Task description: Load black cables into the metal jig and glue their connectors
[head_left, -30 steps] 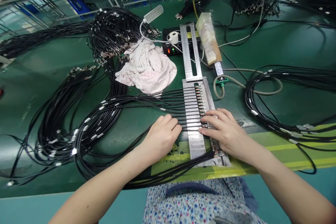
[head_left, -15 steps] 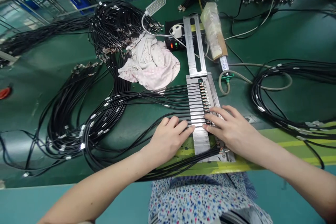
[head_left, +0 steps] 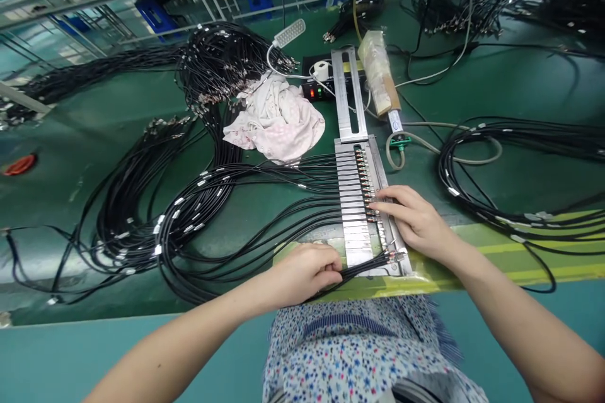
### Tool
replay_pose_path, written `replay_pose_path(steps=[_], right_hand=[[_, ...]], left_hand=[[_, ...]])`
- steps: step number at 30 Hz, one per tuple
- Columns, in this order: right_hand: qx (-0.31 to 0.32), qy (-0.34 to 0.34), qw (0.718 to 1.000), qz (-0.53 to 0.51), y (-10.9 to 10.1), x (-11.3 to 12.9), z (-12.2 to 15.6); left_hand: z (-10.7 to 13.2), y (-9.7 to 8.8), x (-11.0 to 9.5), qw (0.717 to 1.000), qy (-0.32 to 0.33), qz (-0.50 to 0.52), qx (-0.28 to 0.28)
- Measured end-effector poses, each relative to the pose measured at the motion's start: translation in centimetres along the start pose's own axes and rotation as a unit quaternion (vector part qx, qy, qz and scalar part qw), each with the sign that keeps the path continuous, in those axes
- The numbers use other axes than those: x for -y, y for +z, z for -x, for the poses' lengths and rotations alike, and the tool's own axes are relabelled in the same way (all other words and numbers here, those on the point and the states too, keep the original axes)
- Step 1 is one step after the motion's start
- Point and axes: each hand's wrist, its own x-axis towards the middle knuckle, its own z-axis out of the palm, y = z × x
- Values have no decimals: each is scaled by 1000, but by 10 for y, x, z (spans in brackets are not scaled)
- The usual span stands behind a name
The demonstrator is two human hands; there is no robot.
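A slotted metal fixture [head_left: 355,236] lies on the bench before me, with several black cables [head_left: 302,201] set side by side across it. Their metal connectors [head_left: 363,179] line up along its right side. My right hand [head_left: 418,220] rests at the lower connectors, fingers stretched out and fingertips touching them. At the bench's front edge, my left hand [head_left: 307,272] is curled closed on a loose bundle of black cables [head_left: 363,266]; its fingertips are partly hidden. The ends of that bundle lie over the fixture's near end.
A crumpled pale cloth [head_left: 278,119] lies beyond the cables, beside a black box [head_left: 326,89] with lit switches. Right of the fixture are a wrapped tool [head_left: 380,72] and coiled cables [head_left: 449,167]. A large cable heap [head_left: 222,63] and a small lamp [head_left: 289,33] stand behind.
My left hand has left the fixture's cables, moved toward the bench's front edge and curled onto the loose bundle. My right hand stays by the connectors. The camera view has shifted slightly.
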Motion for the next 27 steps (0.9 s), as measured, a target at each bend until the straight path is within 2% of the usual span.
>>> replay_pose_path(steps=[5,10,18,22,27], right_hand=[[-10,-1,1000,-12,-2,-2,1],[-34,12,999,-14,-5,-2,1],[-33,9,999,-19,-4,-3,4],[-29,7,999,-15,-4,-3,3],[-21,7,1000,-11,-6,-2,4]], left_hand=[[-6,-13,6,998,-18,3,-68],[-8,-25,19,989,-8,-79,-124],[-10,-15,30,971,4,-192,-140],[-9,-12,29,956,51,-215,-195],[-9,-5,30,923,97,-274,-253]])
